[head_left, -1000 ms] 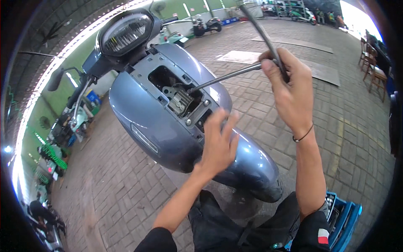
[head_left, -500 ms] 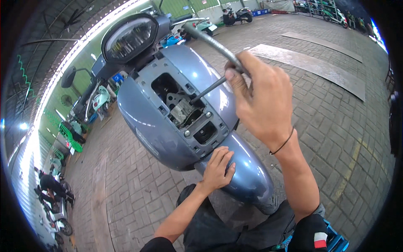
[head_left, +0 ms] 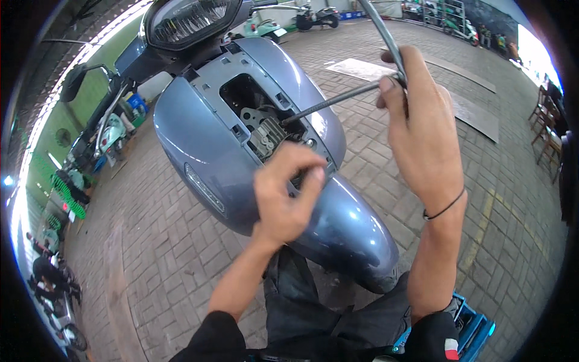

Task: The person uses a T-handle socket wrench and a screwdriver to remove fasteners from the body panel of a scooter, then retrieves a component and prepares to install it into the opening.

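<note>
A blue-grey scooter front (head_left: 193,136) faces me with its centre panel off, baring a ribbed metal part (head_left: 265,136) inside the frame. My right hand (head_left: 422,127) is closed around a metal wrench (head_left: 344,99) where its long shaft meets a crossways handle. The shaft slants down left, and its tip is at the right side of the ribbed part. My left hand (head_left: 283,196), slightly blurred, hovers over the lower opening and the top of the front fender (head_left: 356,223). Its fingers are bent, thumb and forefinger apart, and no object shows between them.
The scooter's headlight (head_left: 193,24) and a mirror (head_left: 73,83) rise at the upper left. A blue crate (head_left: 476,326) stands by my right leg. Metal plates (head_left: 470,114) lie on the brick floor to the right. Other scooters (head_left: 316,18) are parked farther back.
My left hand has lifted off the fender and moved up before the lower opening. My right hand has shifted right, and the wrench handle now stands steeper. The view has shifted too.
</note>
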The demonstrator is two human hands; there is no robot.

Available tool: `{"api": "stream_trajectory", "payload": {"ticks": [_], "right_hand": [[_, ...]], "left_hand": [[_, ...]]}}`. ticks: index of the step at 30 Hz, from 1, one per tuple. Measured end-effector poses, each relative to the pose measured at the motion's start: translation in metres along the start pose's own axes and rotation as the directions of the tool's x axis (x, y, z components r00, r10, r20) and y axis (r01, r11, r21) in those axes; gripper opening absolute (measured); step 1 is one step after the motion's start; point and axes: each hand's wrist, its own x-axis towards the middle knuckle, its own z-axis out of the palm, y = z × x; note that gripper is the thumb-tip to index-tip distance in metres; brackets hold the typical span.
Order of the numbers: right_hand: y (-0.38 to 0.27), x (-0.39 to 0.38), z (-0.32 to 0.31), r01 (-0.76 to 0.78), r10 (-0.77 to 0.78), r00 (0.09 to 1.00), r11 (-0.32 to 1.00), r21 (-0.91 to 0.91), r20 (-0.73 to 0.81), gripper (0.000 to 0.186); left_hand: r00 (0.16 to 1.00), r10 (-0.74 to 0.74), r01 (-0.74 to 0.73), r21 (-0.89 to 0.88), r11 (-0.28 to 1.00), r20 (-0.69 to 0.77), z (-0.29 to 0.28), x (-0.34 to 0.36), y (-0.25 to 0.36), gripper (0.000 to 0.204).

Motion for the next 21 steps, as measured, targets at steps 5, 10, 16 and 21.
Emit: {"api": "stream_trajectory", "payload": {"ticks": [5,10,16,21], "right_hand": [[-0.059,-0.011,0.013,-0.03,0.021,0.998,0.989,-0.142,-0.058,0.015],[-0.083,-0.002,0.033,-0.28,0.2,0.954,0.864,-0.418,-0.225,0.021],[-0.08,-0.004,0.052,-0.443,0.054,0.816,0.699,-0.562,-0.575,0.033],[-0.048,-0.005,0.064,-0.522,0.221,0.812,0.689,-0.503,-0.54,0.042]], "left_hand": [[0.984,-0.155,0.096,-0.461,0.882,-0.092,-0.015,0.119,0.014,0.019],[0.774,-0.355,0.629,-0.703,0.331,0.525,-0.003,0.195,0.065,0.05],[0.816,0.067,0.569,-0.78,-0.26,0.574,0.04,0.193,0.042,0.039],[0.81,0.298,0.583,-0.638,-0.503,0.505,0.026,0.176,0.023,0.042]]}}
